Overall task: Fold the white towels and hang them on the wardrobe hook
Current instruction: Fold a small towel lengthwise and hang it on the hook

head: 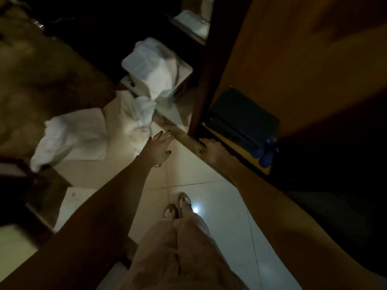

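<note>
— What colour are the towels (79,132)?
— White, on pale cream floor (209,170) tiles.
— And the wardrobe (293,59)?
— Brown wood, with a dark folded cloth (243,118) and a bright blue object (266,156) inside.

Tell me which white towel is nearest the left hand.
The crumpled towel just beyond the fingertips of the left hand; the flat towel lies farther left, the piled towel sits on a white stand behind.

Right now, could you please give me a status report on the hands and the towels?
Left hand open, empty, stretched toward white towels, crumpled on floor. Right hand at wardrobe edge, grip unclear. Nothing between hand and towels.
</note>
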The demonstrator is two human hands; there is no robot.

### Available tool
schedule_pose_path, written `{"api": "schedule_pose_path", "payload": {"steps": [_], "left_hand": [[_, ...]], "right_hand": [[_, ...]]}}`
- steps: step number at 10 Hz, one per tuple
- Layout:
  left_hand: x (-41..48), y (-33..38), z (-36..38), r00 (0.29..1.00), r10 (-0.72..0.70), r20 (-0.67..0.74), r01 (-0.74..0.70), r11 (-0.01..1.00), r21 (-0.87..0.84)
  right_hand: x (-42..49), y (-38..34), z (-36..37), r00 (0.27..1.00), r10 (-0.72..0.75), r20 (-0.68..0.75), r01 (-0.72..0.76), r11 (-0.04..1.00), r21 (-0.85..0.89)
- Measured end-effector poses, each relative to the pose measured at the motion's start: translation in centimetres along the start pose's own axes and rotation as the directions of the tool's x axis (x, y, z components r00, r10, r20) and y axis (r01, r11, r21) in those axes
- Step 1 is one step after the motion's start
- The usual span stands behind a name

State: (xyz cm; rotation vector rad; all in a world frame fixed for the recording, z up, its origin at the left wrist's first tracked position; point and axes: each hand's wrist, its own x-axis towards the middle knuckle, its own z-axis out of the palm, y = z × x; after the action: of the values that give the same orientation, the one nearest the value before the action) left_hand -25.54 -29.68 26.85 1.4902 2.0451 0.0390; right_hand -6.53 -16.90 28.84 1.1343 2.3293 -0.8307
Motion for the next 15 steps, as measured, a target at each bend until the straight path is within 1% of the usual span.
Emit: {"api": "schedule_pose_path", "payload": {"steps": [1,2,3,4,5,6,7,8,9,10,11,12,13,14,15], "left_hand": [[-1.2,-4.2,0.6,0.988,-0.150,-0.038,0.149,0.988,-0.040],[-0.8,-7.1,0.4,0.977,-0.207,-0.054,0.206,0.978,-0.028],[2.1,-8.9,-0.8,0.972,-0.216,-0.096,0.213,0.976,-0.036],[6.2,-9.6,-2.3,0.967,-0.207,-0.148,0.191,0.975,-0.115],[10.0,-10.7,-2.9,0.963,-0.196,-0.184,0.168,0.973,-0.158],[13.8,-12.2,-3.1,0.960,-0.198,-0.199,0.156,0.966,-0.207],[18.7,-14.3,-3.3,0.953,-0.195,-0.232,0.139,0.962,-0.237],[23.9,-17.2,-3.3,0.938,-0.259,-0.231,0.184,0.936,-0.301],[30.0,-20.7,-2.6,0.939,-0.264,-0.221,0.190,0.932,-0.307],[36.1,-23.9,-0.9,0.927,-0.292,-0.234,0.196,0.912,-0.361],[42.4,-26.4,1.3,0.925,-0.270,-0.267,0.159,0.914,-0.374],[47.7,-29.0,4.5,0.920,-0.263,-0.291,0.137,0.910,-0.390],[51.8,-31.3,7.7,0.932,-0.227,-0.283,0.108,0.918,-0.381],[54.8,-33.0,10.3,0.938,-0.226,-0.264,0.109,0.913,-0.393],[56.6,-33.5,12.0,0.932,-0.241,-0.270,0.125,0.914,-0.386]], "right_hand": [[3.6,-3.4,1.3,0.998,-0.049,0.049,0.051,0.998,-0.048],[6.8,-5.9,1.8,0.988,-0.128,0.085,0.134,0.988,-0.076],[11.1,-7.3,1.4,0.984,-0.151,0.092,0.163,0.976,-0.144],[15.5,-7.6,-0.1,0.985,-0.161,0.065,0.163,0.986,-0.032],[18.3,-8.3,-1.5,0.990,-0.132,0.054,0.132,0.991,0.008],[21.9,-9.3,-3.4,0.996,-0.069,0.050,0.069,0.998,0.008],[25.8,-9.7,-4.5,0.997,-0.069,0.041,0.071,0.996,-0.057],[31.6,-10.4,-5.0,0.998,-0.049,-0.025,0.050,0.999,0.004],[38.4,-10.5,-4.9,0.996,0.019,-0.082,-0.011,0.995,0.101],[45.2,-9.8,-3.5,0.981,0.137,-0.139,-0.103,0.969,0.227],[51.8,-8.5,-1.4,0.975,0.153,-0.159,-0.109,0.961,0.256],[57.8,-6.6,1.2,0.974,0.125,-0.191,-0.076,0.966,0.246],[62.2,-4.7,3.9,0.963,0.156,-0.221,-0.092,0.957,0.275],[65.1,-3.2,6.1,0.940,0.201,-0.275,-0.111,0.944,0.309],[67.0,-1.7,6.9,0.913,0.155,-0.378,-0.032,0.950,0.311]]}}
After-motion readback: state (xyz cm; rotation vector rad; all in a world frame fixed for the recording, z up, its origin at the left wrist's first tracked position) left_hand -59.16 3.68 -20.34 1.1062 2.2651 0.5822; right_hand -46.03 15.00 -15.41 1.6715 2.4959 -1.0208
